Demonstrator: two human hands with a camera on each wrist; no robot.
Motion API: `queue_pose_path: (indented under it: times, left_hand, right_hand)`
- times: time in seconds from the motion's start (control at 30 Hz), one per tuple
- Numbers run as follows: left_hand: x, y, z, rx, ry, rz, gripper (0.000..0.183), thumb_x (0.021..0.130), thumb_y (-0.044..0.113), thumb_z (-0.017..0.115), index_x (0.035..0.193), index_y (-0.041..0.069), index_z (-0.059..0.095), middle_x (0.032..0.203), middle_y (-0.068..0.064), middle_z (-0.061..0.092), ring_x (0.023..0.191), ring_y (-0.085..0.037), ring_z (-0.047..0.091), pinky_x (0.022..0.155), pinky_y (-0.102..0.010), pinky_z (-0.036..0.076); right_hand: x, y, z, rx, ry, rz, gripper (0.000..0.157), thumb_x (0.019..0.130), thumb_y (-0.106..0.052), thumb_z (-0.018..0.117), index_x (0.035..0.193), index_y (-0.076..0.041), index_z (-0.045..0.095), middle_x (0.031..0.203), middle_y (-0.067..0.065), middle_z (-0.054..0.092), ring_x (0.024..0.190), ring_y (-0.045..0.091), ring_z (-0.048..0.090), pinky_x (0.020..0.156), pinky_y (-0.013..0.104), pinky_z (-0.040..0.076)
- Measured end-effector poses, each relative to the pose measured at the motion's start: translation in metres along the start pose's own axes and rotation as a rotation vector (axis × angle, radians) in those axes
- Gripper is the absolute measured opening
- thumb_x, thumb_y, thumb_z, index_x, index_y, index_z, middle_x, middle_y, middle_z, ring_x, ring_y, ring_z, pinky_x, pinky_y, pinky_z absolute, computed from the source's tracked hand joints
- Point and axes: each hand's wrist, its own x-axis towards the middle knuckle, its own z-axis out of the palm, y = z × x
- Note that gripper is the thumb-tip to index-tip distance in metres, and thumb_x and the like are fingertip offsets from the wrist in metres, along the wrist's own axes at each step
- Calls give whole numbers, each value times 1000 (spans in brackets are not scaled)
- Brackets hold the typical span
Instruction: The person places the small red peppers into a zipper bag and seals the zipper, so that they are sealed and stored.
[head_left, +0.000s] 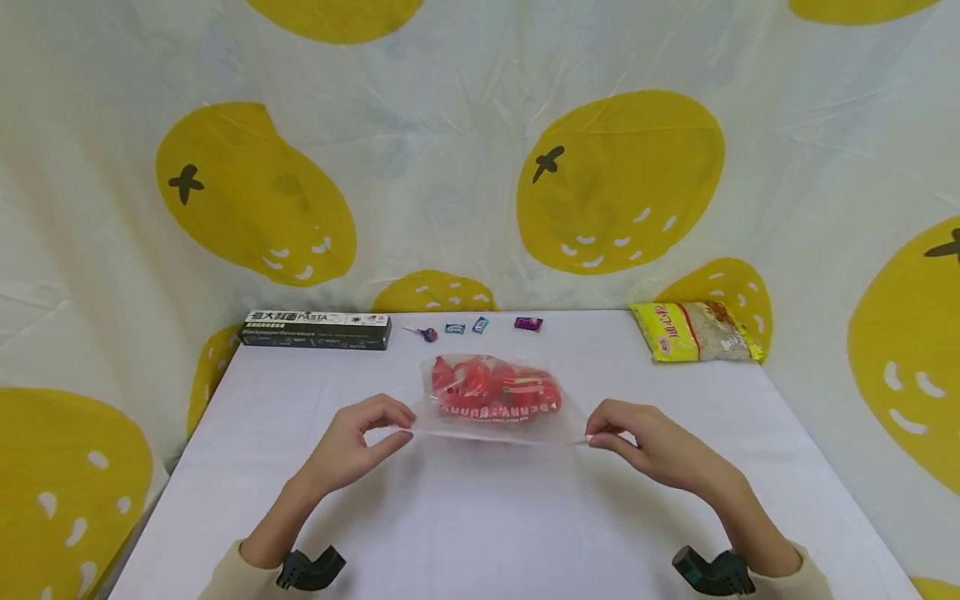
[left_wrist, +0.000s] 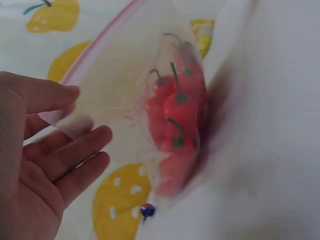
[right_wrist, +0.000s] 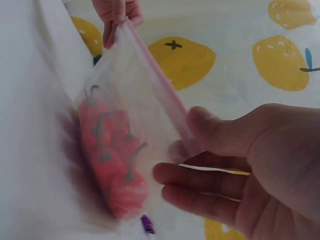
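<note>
A translucent zip bag (head_left: 491, 429) with a pink-edged top and printed lettering is stretched between both hands. Several red peppers (left_wrist: 181, 107) with green stems lie inside it, seen hazily through the plastic. My left hand (head_left: 367, 437) pinches the left end of the top edge between thumb and index finger. At the opposite end, my right hand (head_left: 652, 442) pinches the other corner the same way. In the right wrist view the pink zip strip (right_wrist: 160, 75) runs straight from one hand to the other.
Along the back of the white table (head_left: 480, 533) stand a black pasta box (head_left: 315, 331) at left, a lollipop (head_left: 428, 334), a few small wrapped candies (head_left: 528, 323) and a yellow food packet (head_left: 697, 332) at right. A lemon-patterned curtain (head_left: 435, 167) hangs behind.
</note>
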Motion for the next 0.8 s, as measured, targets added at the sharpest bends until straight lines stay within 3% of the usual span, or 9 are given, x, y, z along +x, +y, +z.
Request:
queue_pose_path:
  times: [0.17, 0.27, 0.4, 0.53, 0.67, 0.8]
  left_hand:
    - [-21, -27, 16, 124, -142, 20, 14, 83, 20, 71, 87, 30, 62, 94, 10, 67, 90, -2, 62, 80, -27, 55]
    - [-28, -35, 20, 191, -226, 17, 14, 82, 19, 72, 85, 30, 63, 91, 14, 66, 88, 1, 60, 81, -25, 54]
    - [-33, -36, 24, 298, -329, 16, 10, 80, 22, 72, 87, 28, 67, 91, 20, 63, 88, 1, 59, 82, -25, 53]
    - [-32, -28, 23, 342, -382, -25, 17, 83, 42, 67, 94, 30, 68, 93, 20, 63, 85, 0, 59, 78, -24, 52]
    - [-22, -15, 18, 336, -311, -67, 29, 84, 56, 59, 97, 31, 68, 89, 20, 63, 68, 0, 51, 60, -17, 46]
    - [-4, -3, 17, 340, -146, -50, 20, 85, 48, 62, 96, 33, 68, 84, 24, 60, 62, 0, 46, 54, -14, 43]
  right_hand:
    - [-2, 10, 25, 94, -200, 66, 11, 90, -30, 60, 97, -21, 61, 87, -13, 63, 79, 0, 57, 74, 18, 53]
    - [-2, 14, 39, 117, -278, 87, 10, 88, -28, 64, 94, -20, 63, 84, -14, 63, 75, -2, 54, 70, 17, 51]
    - [1, 16, 51, 119, -348, 99, 11, 87, -30, 65, 91, -20, 65, 81, -15, 62, 73, -3, 53, 68, 16, 50]
    - [3, 16, 51, 102, -352, 112, 14, 87, -34, 64, 94, -21, 66, 82, -17, 62, 72, -1, 53, 66, 16, 50]
    - [10, 14, 41, 36, -243, 137, 20, 88, -40, 62, 99, -24, 66, 86, -19, 62, 75, 1, 54, 66, 17, 49]
    - [20, 10, 30, -34, -58, 158, 18, 88, -38, 62, 103, -28, 65, 89, -19, 62, 77, 0, 53, 66, 17, 49]
